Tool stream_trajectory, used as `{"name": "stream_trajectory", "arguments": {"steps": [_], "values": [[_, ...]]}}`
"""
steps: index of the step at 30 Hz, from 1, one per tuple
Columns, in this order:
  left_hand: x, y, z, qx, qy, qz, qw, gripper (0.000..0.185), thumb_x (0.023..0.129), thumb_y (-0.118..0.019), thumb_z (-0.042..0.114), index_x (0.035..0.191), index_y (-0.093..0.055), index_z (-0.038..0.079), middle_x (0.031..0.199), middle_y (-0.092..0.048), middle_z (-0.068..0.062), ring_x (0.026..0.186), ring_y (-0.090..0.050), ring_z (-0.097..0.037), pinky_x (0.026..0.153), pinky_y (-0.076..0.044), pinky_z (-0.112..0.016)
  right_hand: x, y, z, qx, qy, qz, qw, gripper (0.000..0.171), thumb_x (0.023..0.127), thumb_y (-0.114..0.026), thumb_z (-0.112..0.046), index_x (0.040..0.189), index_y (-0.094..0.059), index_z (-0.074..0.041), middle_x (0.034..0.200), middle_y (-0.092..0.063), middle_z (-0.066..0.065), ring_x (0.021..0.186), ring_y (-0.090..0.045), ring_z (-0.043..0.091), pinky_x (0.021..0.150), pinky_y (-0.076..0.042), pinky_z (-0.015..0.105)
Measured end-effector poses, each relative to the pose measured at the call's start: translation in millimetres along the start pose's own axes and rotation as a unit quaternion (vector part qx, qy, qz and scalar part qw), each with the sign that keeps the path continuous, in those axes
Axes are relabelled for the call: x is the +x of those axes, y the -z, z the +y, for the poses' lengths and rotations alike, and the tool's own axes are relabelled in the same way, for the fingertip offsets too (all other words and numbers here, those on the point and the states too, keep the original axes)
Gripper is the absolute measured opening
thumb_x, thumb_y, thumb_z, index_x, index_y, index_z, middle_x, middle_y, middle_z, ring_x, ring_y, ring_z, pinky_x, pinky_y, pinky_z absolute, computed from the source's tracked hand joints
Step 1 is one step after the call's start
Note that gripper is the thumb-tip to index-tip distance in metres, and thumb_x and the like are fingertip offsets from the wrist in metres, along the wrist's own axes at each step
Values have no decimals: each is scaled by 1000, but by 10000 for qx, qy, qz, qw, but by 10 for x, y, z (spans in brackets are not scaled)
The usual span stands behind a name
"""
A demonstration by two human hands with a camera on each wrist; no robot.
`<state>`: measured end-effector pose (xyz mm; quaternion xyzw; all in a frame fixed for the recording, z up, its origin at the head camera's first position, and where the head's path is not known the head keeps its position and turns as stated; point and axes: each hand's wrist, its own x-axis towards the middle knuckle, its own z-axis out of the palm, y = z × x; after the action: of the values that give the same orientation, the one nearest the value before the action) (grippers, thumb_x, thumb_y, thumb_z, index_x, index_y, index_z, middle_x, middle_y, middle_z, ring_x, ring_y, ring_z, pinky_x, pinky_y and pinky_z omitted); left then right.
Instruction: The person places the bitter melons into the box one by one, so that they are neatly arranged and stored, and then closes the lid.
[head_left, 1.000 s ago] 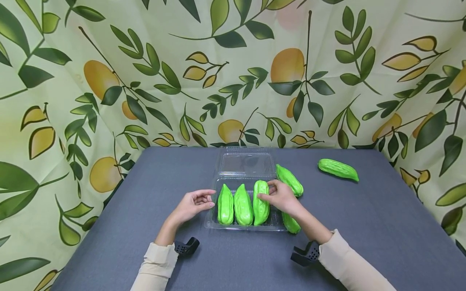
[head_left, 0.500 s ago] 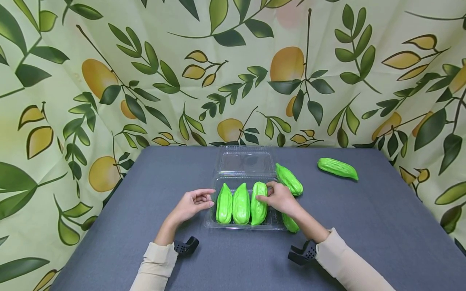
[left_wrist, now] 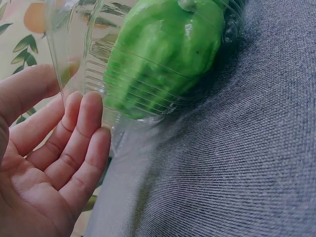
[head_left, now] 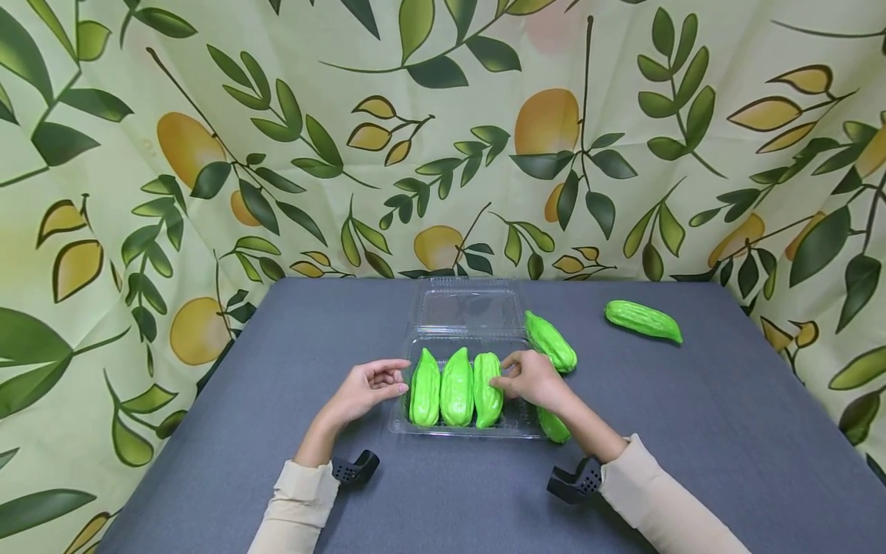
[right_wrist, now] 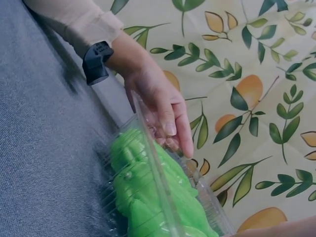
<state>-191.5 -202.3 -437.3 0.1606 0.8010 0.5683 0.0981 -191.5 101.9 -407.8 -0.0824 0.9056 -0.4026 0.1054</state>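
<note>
Three gourds (head_left: 450, 389) in tray (head_left: 462, 428); third gourd (head_left: 487, 388) now nudged tight against middle one, gap closed since a second ago, so room freed at tray's right. Right hand (head_left: 530, 379) fingers loosely bent, tips touching third gourd. Left hand (head_left: 367, 388) relaxed, open, against tray's left edge.

Left wrist: fingers (left_wrist: 79, 143) straight, pressing tray wall (left_wrist: 94, 79).

Right wrist: left hand (right_wrist: 158, 101) steadying rim.

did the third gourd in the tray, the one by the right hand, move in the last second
Yes. The third gourd has shifted left, closing up against the middle gourd, while the clear tray stays put. The right hand touches its right side.
</note>
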Motion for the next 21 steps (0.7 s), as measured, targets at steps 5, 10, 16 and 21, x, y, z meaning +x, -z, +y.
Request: {"name": "stream_trajectory", "arguments": {"steps": [5,10,16,21], "values": [[6,-3,18,-4,8,-13,10000,42,87,-67,3,125,-55,-13,94,-62,-11,80,-57,2,72,-51,-12,-12,32,18,181,-78,-35,9998,43,86,-71,-19,115,-61,10,85,-70,18,68,-72,24,62,-53,28],[13,-8,25,-25,8,-30,10000,42,87,-67,3,125,-55,-12,94,-62,-10,81,-57,2,73,-51,-13,-37,51,29,345,33,45,9994,39,88,-69,-18,114,-61,10,85,-71,19,69,-72,26,63,-55,29],[4,-3,8,-44,-45,-49,10000,43,87,-66,2,125,-54,-14,96,-61,-17,81,-57,2,73,-51,-12,-88,77,42,1103,-61,58,9939,37,90,-67,-14,116,-59,11,93,-69,24,76,-72,29,72,-60,36],[3,-4,-5,-35,-65,-46,10000,43,87,-66,1,125,-54,-15,97,-61,-21,80,-57,3,72,-51,-12,-127,150,73,1901,-96,51,9817,37,92,-62,-10,118,-55,15,98,-66,29,78,-72,28,75,-61,35]]}}
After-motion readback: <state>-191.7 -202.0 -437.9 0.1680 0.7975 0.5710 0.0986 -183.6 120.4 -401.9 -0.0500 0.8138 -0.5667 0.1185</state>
